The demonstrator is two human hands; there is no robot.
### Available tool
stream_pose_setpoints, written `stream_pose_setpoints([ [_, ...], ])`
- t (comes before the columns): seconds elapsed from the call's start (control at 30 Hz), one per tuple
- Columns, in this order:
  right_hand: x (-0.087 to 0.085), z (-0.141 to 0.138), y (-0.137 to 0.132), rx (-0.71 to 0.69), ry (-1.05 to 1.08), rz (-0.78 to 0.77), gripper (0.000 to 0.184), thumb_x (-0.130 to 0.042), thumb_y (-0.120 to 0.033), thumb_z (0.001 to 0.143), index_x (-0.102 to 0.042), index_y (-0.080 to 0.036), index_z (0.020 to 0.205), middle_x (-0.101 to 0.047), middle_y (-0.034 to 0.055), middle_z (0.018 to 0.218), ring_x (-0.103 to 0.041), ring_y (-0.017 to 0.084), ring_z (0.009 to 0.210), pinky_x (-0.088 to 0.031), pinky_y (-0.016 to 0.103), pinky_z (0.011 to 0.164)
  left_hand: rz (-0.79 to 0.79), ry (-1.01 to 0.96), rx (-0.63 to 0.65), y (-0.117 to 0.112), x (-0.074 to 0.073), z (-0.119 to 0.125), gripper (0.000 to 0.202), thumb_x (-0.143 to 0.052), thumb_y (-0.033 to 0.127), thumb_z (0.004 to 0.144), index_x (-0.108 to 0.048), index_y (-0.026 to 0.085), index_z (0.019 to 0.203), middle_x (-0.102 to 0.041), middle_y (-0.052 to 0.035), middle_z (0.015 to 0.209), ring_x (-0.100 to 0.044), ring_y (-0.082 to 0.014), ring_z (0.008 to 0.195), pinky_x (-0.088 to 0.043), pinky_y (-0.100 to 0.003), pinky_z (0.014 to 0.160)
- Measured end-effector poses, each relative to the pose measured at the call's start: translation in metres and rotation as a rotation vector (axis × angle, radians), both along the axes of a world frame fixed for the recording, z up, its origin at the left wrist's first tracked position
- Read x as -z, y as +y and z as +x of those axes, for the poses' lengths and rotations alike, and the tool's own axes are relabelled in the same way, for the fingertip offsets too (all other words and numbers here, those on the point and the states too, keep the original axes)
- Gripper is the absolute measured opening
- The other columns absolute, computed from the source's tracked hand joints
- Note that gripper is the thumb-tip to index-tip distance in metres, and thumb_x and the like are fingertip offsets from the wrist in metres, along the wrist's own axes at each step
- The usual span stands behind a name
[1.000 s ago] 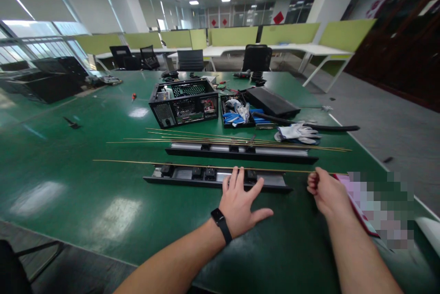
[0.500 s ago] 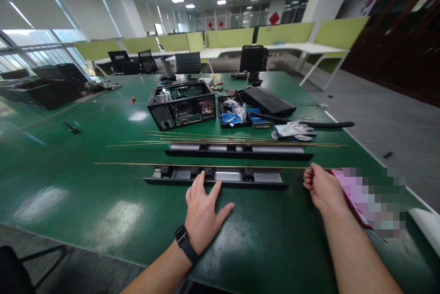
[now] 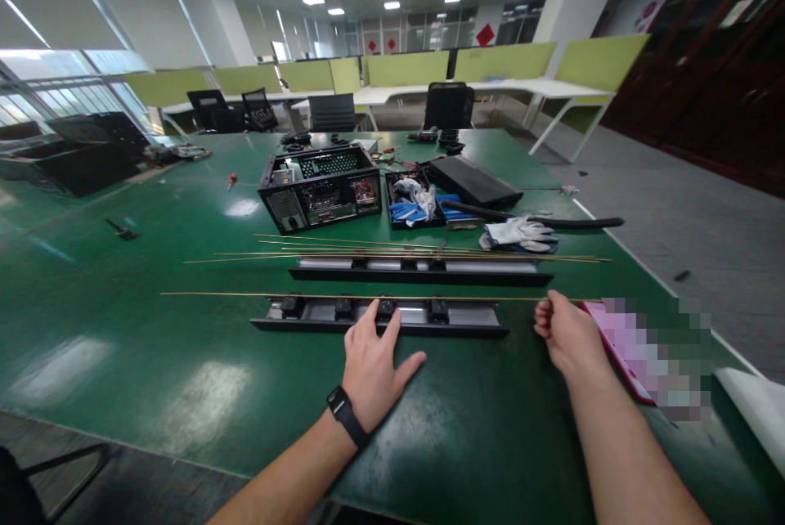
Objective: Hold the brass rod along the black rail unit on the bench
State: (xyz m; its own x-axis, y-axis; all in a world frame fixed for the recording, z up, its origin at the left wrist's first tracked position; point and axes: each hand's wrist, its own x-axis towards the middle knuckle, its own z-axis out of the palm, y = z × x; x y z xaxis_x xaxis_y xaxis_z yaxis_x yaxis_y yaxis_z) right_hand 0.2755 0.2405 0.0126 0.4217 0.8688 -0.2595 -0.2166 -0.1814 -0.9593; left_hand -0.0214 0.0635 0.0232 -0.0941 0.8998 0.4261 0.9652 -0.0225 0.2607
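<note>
My left hand (image 3: 374,361) lies flat and open on the green table (image 3: 153,345), its fingertips touching the near black rail (image 3: 319,314) with its sockets. A black band sits on that wrist. My right hand (image 3: 567,333) is closed in a pinch on the right end of a long thin brass rod (image 3: 245,295) that runs along the rail's far side. A second black rail (image 3: 423,270) lies farther back with several more brass rods (image 3: 343,250) beside it.
Behind the rails stand an open black computer case (image 3: 319,186), a tray of blue and white items (image 3: 417,202), white gloves (image 3: 518,234), a black hose (image 3: 570,222) and a flat black panel (image 3: 475,181). A pink-edged blurred object (image 3: 650,345) lies right of my right hand. Desks and chairs fill the room behind.
My left hand slid left along the near rail, pulled back toward me, then reached forward onto the rail again. My right hand kept its pinch on the rod.
</note>
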Motion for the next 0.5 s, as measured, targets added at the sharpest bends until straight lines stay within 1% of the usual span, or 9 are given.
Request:
stream_pose_setpoints([
  [0.13, -0.003, -0.001, -0.002, 0.0, 0.003, -0.008, 0.026, -0.065, -0.026, 0.088, -0.058, -0.018, 0.064, -0.056, 0.0002, 0.061, -0.045, 0.008, 0.047, -0.029, 0.018, 0.036, -0.001, 0.016, -0.013, 0.005, 0.001, 0.004, 0.07, -0.074, 0.054, 0.09, -0.057, 0.023, 0.15, -0.045, -0.0259, 0.158, -0.041, -0.0417, 0.15, -0.046, -0.06, 0.111],
  [0.23, -0.005, -0.002, -0.003, 0.007, 0.001, -0.006, 0.025, -0.065, -0.026, 0.087, -0.059, -0.018, 0.064, -0.056, 0.0002, 0.062, -0.045, 0.008, 0.047, -0.03, 0.018, 0.036, 0.002, 0.017, -0.031, 0.007, 0.002, 0.006, 0.073, -0.075, 0.055, 0.089, -0.055, 0.022, 0.151, -0.044, -0.0262, 0.157, -0.041, -0.042, 0.149, -0.045, -0.06, 0.111],
  [0.4, -0.007, -0.003, -0.004, 0.002, -0.002, -0.002, 0.024, -0.066, -0.026, 0.085, -0.058, -0.018, 0.064, -0.056, 0.0001, 0.062, -0.046, 0.008, 0.047, -0.03, 0.018, 0.036, 0.029, 0.009, -0.097, 0.001, 0.0, 0.013, 0.07, -0.075, 0.052, 0.09, -0.057, 0.022, 0.15, -0.043, -0.0252, 0.154, -0.041, -0.0429, 0.145, -0.043, -0.061, 0.11],
  [0.5, -0.008, -0.003, -0.004, 0.001, 0.001, -0.005, 0.022, -0.067, -0.027, 0.084, -0.058, -0.018, 0.065, -0.056, 0.0002, 0.062, -0.046, 0.008, 0.047, -0.03, 0.017, 0.036, 0.047, 0.012, -0.061, -0.003, -0.002, 0.019, 0.066, -0.074, 0.051, 0.09, -0.058, 0.023, 0.148, -0.045, -0.0228, 0.152, -0.041, -0.0424, 0.145, -0.041, -0.062, 0.112],
])
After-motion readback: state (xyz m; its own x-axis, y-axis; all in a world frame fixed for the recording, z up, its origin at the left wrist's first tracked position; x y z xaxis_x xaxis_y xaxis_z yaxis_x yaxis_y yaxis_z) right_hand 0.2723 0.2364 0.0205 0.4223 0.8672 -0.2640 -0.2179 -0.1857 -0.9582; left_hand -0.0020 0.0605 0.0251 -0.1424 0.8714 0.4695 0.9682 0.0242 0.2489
